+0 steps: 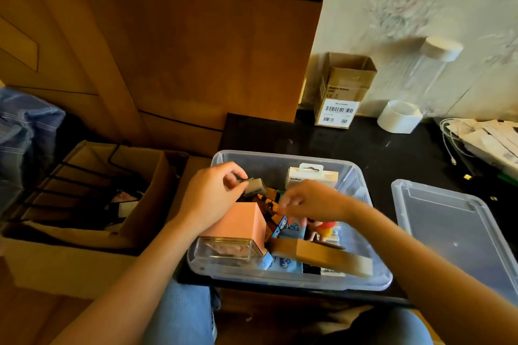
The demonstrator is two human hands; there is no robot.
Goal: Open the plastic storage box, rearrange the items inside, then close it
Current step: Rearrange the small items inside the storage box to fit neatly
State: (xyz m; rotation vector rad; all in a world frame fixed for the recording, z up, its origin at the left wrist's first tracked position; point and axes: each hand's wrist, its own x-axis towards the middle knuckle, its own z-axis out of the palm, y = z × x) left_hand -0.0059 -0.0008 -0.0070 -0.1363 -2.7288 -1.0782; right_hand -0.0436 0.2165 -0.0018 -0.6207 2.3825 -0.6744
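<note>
Knees: your jeans (185, 314) sit under the near desk edge, so you reach down into the box from above.
Box: the clear box (375, 279) rests at the near edge of the black desk (364, 145), open, close enough for both hands to work inside.
Lid: the lid (454, 221) lies flat on the desk just right of the box, out of the way but near for closing.
Left hand: your left hand (213, 190) pinches a small grey block (253, 186) over the box's far left, apparently lifting it clear to make room.
Right hand: your right hand (311, 200) hovers mid-box with fingers curled; blur hides whether it grips anything, so I cannot tell.
Contents: a pink carton (241, 223) stands at near left atop a clear case (224, 251); a brown carton (322, 256) lies across the near side; a white packet (311, 176) leans on the far wall.
Stage: judging by the jumble, rearranging is under way; closing is not yet due.
</note>
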